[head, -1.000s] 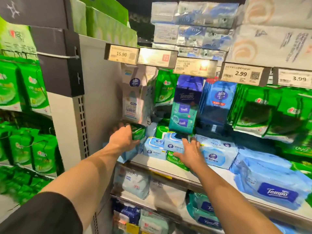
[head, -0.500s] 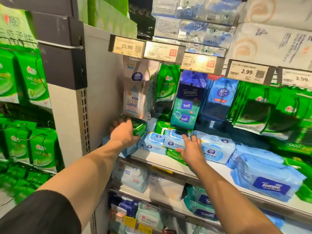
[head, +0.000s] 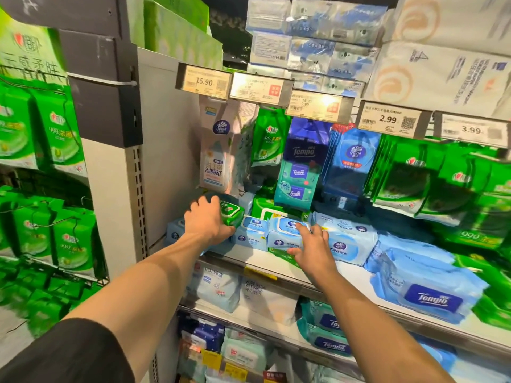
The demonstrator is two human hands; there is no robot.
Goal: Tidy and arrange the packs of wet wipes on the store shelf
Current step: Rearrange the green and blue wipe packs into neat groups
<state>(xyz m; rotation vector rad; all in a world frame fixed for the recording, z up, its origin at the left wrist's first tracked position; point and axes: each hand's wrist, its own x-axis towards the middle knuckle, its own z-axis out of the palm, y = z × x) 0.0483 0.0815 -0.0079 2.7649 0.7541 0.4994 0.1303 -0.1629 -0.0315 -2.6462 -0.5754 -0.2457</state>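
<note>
Head view, left hand (head: pixel 208 220) gripping green wipes pack (head: pixel 231 212), right hand (head: pixel 312 246) – fingers seemingly spread – on blue wipes pack (head: pixel 284 234)

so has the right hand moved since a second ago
Yes. The right hand has gone up and further in, from the green pack at the shelf's front edge onto the light blue pack.
</note>
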